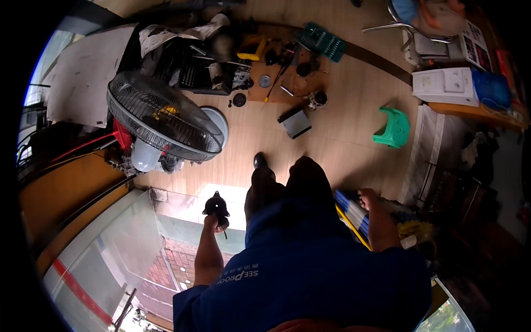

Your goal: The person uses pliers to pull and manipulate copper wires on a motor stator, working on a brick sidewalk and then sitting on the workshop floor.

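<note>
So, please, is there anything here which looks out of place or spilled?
Yes, some disorder: loose parts lie scattered over the brown board on the floor, and a green tool case sits askew at its corner. I see no spill.

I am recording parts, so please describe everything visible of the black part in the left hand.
The black part looks roughly rounded, with pointed lugs at its edge and a light spot, probably a hole, near its middle. Metal or plastic, I cannot tell. The left hand grips its near end, with one lug pointing toward the picture's top.
</note>
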`<state>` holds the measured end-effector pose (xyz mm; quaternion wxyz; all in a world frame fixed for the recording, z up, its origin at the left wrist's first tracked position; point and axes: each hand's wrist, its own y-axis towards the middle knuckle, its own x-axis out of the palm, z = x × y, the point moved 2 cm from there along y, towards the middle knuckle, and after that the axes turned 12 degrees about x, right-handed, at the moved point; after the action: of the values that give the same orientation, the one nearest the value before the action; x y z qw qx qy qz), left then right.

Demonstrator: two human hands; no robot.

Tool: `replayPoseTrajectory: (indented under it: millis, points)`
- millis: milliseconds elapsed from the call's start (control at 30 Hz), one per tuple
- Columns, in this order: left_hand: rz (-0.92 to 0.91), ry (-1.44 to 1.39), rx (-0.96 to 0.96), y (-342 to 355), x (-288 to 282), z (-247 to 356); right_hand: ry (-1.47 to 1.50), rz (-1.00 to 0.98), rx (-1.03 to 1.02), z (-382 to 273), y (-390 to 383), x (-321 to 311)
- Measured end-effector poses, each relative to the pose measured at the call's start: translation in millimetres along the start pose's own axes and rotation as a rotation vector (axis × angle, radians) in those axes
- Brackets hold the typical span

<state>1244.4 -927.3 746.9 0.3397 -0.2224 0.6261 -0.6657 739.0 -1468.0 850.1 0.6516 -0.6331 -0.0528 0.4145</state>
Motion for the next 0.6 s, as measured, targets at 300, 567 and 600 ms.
replayPoseTrajectory:
  millis: [300,567,600]
  points:
    - [-0.062,0.306,0.162,-73,131,103,0.310,-0.430,-0.029,17,63,-36]
    - [-0.169,0.289,-0.198,-101,294,177,0.944,-0.723,0.080,-13,137,-190]
    - [-0.230,0.248,-0.297,-101,313,190,0.970,-0.727,0.071,-25,141,-209]
